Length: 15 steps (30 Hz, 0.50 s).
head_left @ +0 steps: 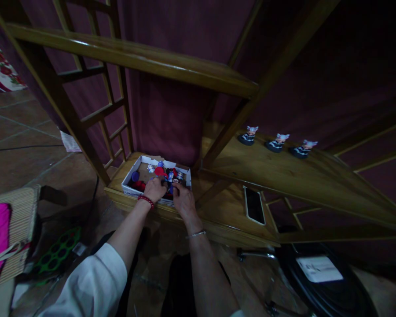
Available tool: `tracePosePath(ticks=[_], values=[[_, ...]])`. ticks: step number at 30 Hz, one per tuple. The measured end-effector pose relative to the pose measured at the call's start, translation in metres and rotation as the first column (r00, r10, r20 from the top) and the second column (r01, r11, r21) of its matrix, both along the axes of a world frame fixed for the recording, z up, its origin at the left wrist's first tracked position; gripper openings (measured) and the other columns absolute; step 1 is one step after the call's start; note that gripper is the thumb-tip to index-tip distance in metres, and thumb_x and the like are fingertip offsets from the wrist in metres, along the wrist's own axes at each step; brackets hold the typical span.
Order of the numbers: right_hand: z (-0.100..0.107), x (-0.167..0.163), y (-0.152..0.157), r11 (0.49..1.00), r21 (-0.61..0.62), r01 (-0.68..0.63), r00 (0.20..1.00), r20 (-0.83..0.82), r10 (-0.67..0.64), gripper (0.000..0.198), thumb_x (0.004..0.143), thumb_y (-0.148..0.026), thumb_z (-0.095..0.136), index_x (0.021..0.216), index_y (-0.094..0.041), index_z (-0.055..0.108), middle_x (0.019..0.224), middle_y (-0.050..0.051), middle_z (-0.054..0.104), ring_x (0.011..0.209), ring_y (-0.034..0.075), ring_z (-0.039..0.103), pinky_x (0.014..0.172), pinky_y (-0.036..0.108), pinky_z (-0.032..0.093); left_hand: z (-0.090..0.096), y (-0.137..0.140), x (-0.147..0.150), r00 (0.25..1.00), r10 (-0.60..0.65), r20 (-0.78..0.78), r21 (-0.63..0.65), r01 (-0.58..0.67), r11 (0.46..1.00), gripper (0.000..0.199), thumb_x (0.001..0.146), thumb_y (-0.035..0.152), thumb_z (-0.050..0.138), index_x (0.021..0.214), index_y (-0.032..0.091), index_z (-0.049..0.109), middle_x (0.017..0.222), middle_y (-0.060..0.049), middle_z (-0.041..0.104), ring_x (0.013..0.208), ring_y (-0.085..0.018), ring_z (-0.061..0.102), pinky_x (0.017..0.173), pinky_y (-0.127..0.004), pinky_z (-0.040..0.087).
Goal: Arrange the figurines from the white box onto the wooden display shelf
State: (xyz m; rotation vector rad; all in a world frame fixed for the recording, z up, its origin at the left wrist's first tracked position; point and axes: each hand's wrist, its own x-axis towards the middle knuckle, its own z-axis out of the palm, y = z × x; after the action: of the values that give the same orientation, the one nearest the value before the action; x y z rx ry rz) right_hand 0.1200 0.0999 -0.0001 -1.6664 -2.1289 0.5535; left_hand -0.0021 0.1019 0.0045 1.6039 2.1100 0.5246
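Observation:
A shallow white cardboard box (130,190) stands on the low wooden shelf with small toy figures and red, blue and purple pieces inside. My left hand (155,189), with a red bead bracelet on its wrist, reaches over the box's front wall with curled fingers. Beside it my right hand (184,200), with a thin bracelet, is also closed, its fingertips close to the left ones. A small dark blue piece shows between them, but what each hand grips is too small to make out. Near the fingers are a red round piece (159,171) and a white-and-purple figure (151,168).
Three small figures on dark bases, the middle one (277,143) among them, stand on the higher shelf (237,160). A phone (254,205) lies to the right. A black stool (326,286) is at lower right, a woven-top bench (21,233) at left. Wooden posts and bars surround the box.

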Motion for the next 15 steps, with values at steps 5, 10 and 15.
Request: tracePosePath(ticks=[5,10,15], values=[[-0.002,0.0,0.0,1.0,0.02,-0.004,1.0,-0.004,0.004,0.03,0.081,-0.017,0.041,0.104,-0.02,0.059,0.102,0.004,0.063,0.093,0.015,0.058,0.083,0.023,0.042,0.002,0.002,-0.003,0.996,0.029,0.087,-0.031,-0.026,0.999,0.033,0.074,0.028,0.044,0.102,0.019,0.06,0.098,-0.008,0.064,0.097,-0.021,0.056,0.081,-0.027,0.04],[-0.001,-0.002,-0.001,1.0,-0.005,-0.031,1.0,0.004,0.031,0.031,0.081,-0.014,0.038,0.105,-0.021,0.058,0.101,0.004,0.063,0.093,0.014,0.058,0.082,0.022,0.041,-0.006,0.008,-0.006,0.943,0.089,0.321,0.023,-0.102,0.995,0.025,0.073,0.025,0.046,0.09,0.018,0.064,0.09,-0.004,0.066,0.087,-0.016,0.058,0.075,-0.022,0.042],[0.0,-0.001,-0.001,0.999,-0.043,-0.006,0.999,0.052,0.008,0.031,0.082,-0.017,0.038,0.106,-0.023,0.057,0.101,0.002,0.063,0.093,0.014,0.057,0.081,0.021,0.041,-0.016,0.013,-0.008,0.89,0.135,0.435,0.032,-0.165,0.986,0.024,0.072,0.025,0.049,0.088,0.016,0.064,0.083,-0.003,0.066,0.078,-0.014,0.059,0.069,-0.023,0.044]])
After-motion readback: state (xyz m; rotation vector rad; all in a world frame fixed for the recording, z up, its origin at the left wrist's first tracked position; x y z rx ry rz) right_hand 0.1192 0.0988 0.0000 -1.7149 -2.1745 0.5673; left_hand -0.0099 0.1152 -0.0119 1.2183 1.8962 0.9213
